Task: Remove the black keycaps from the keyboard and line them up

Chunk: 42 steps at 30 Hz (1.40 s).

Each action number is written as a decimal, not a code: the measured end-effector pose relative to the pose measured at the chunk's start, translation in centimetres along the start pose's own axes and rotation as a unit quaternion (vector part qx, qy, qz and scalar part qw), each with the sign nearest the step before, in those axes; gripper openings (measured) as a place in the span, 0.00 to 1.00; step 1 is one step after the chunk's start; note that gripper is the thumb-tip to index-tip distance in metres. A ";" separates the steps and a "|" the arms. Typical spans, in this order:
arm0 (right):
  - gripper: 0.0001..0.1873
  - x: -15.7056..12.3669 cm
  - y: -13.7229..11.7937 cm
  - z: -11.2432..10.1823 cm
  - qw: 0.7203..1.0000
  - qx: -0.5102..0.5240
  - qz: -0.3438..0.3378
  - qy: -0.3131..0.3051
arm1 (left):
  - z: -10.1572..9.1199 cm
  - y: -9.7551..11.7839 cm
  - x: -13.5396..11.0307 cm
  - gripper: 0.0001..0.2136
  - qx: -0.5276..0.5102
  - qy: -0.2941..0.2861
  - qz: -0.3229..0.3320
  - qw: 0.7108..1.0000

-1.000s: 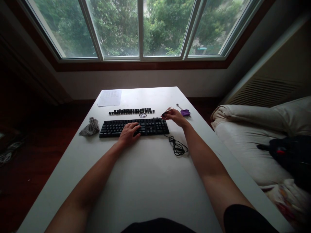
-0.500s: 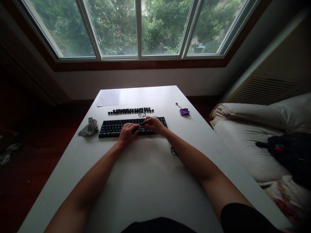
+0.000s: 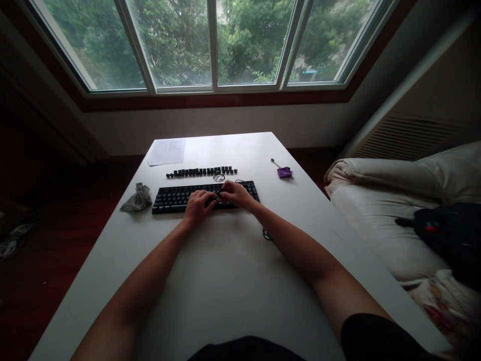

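Observation:
A black keyboard (image 3: pixel 171 196) lies across the white table, and both of my hands are over its middle and right part. My left hand (image 3: pixel 199 204) rests on the keys near the front edge, its thumb apart from the stretched fingers. Close beside it, my right hand (image 3: pixel 235 193) is closed in a pinch low over the keys, on something small and dark that the fingers mostly hide. Behind the keyboard stands a row of loose black keycaps (image 3: pixel 201 172). A small round, shiny item (image 3: pixel 219 178) lies between that row and the keyboard.
A crumpled grey cloth (image 3: pixel 137 198) sits left of the keyboard. Paper (image 3: pixel 167 152) lies at the table's far left corner. To the right are a small brush (image 3: pixel 275 163) and a purple cloth (image 3: pixel 284 172). A black cable (image 3: pixel 267 234) lies by my right forearm. A couch (image 3: pixel 379 230) stands beyond.
My right hand has lowered slightly toward the keys, and the dark thing in its fingers shows less. The left hand has stayed nearly in place.

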State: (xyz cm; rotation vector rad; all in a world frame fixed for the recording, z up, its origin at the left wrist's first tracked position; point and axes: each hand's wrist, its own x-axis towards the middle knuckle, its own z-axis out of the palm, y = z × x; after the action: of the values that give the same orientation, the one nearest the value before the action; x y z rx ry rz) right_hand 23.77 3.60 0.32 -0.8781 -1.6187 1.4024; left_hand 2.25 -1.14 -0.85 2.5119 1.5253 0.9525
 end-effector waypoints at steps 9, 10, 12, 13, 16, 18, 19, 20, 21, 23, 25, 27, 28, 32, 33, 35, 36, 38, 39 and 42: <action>0.06 0.4 -1.0 -1.2 0.997 -0.011 0.058 0.053 | -0.3 -0.2 -0.2 0.12 -0.014 -0.009 0.012 1.000; 0.06 0.5 -0.9 -1.2 0.996 -0.024 0.054 0.063 | -0.3 -0.2 -0.2 0.11 -0.016 -0.005 0.013 1.000; 0.06 0.5 -0.7 -1.1 0.995 -0.054 0.046 0.069 | -0.2 -0.2 -0.2 0.10 -0.019 0.000 0.013 1.000; 0.06 0.4 -0.7 -1.0 0.995 -0.070 0.041 0.065 | -0.2 -0.2 -0.1 0.10 -0.019 0.002 0.013 1.000; 0.08 0.1 -0.8 -0.7 0.990 -0.137 0.014 0.042 | -0.1 -0.1 -0.1 0.08 -0.016 -0.001 0.011 1.000; 0.08 -0.2 -1.0 -0.6 0.976 -0.213 -0.024 0.030 | -0.1 -0.1 -0.1 0.08 -0.013 -0.003 0.009 1.000; 0.08 -0.3 -1.0 -0.6 0.966 -0.253 -0.044 0.027 | -0.1 -0.1 -0.1 0.08 -0.012 -0.003 0.008 1.000; 0.08 -0.4 -1.1 -0.6 0.955 -0.289 -0.062 0.026 | -0.1 -0.1 -0.1 0.08 -0.012 -0.002 0.008 1.000; 0.08 -0.5 -1.1 -0.5 0.944 -0.321 -0.074 0.024 | -0.1 -0.1 0.0 0.09 -0.012 0.000 0.008 1.000; 0.08 -0.7 -1.0 -0.4 0.924 -0.371 -0.086 0.020 | -0.1 -0.1 0.0 0.09 -0.012 0.007 0.004 1.000; 0.09 -0.7 -0.9 -0.1 0.910 -0.403 -0.094 0.011 | -0.1 0.0 0.0 0.08 -0.009 0.014 -0.006 1.000; 0.10 -0.8 -0.9 0.2 0.900 -0.423 -0.104 0.004 | -0.2 0.0 0.0 0.07 -0.002 0.021 -0.020 1.000; 0.10 -0.9 -0.9 0.4 0.895 -0.433 -0.106 0.004 | -0.2 0.0 -0.1 0.07 0.003 0.025 -0.027 0.999; 0.10 -1.1 -1.2 1.0 0.881 -0.462 -0.100 0.011 | -0.2 -0.1 -0.1 0.05 0.024 0.035 -0.045 0.998; 0.11 -1.1 -1.2 1.1 0.879 -0.465 -0.100 0.010 | -0.1 -0.1 -0.1 0.05 0.029 0.037 -0.049 0.998; 0.12 -1.1 -1.3 1.2 0.877 -0.470 -0.102 0.005 | -0.1 -0.2 -0.1 0.05 0.039 0.042 -0.056 0.997; 0.12 -1.1 -1.3 1.3 0.876 -0.472 -0.102 0.003 | -0.1 -0.2 -0.1 0.06 0.044 0.045 -0.060 0.996; 0.13 -1.1 -1.3 1.4 0.874 -0.475 -0.102 0.001 | -0.1 -0.1 -0.1 0.06 0.050 0.048 -0.067 0.995; 0.14 -1.1 -1.3 1.5 0.873 -0.476 -0.103 0.001 | -0.1 -0.1 -0.1 0.07 0.052 0.048 -0.070 0.995; 0.12 -1.0 -1.2 1.6 0.873 -0.475 -0.109 -0.002 | -0.1 0.0 -0.1 0.07 0.057 0.046 -0.077 0.994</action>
State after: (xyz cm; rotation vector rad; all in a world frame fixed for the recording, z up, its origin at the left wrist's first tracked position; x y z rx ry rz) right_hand 22.75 1.85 1.30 -1.1551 -2.3526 0.3737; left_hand 2.10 -1.26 -0.81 2.4100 1.8205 0.9966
